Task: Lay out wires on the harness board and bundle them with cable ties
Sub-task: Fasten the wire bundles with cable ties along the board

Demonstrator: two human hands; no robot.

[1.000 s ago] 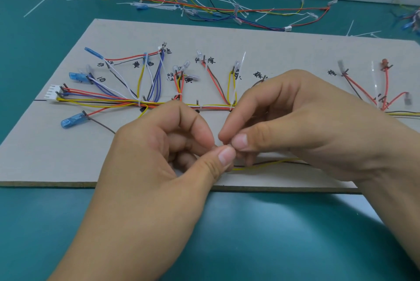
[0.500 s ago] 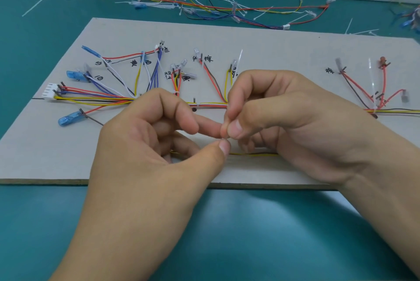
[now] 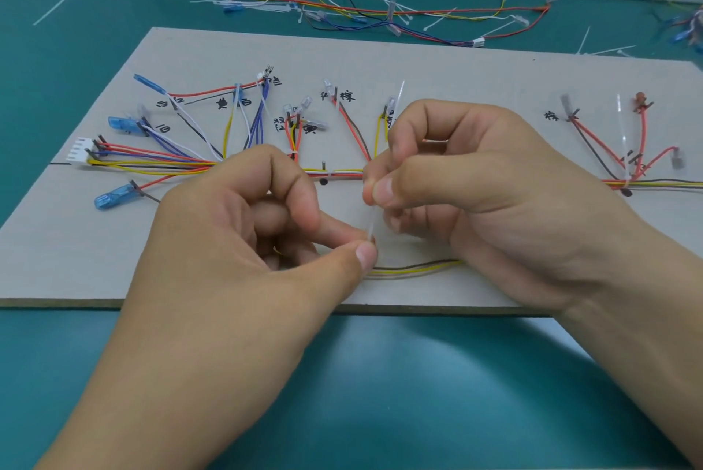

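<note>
A grey harness board [image 3: 437, 66] lies on the teal table, with coloured wires [image 3: 159, 161] fanned out along marked lines from a white connector [image 3: 79, 154]. A clear cable tie [image 3: 371, 220] stands between my hands above the board's near edge. My left hand [image 3: 243, 252] pinches its lower end together with a brown and yellow wire pair [image 3: 414, 268]. My right hand [image 3: 468, 184] pinches the tie's upper end between thumb and forefinger. The trunk behind my hands is hidden.
A finished harness [image 3: 342, 5] and loose white cable ties [image 3: 55, 5] lie on the table behind the board. More wires [image 3: 684, 24] sit at the far right edge. A branch with red wires [image 3: 624, 150] occupies the board's right side.
My right hand has risen away from my left, and a stretch of the cable tie now shows between the two pinches. My left hand stays at the wire pair.
</note>
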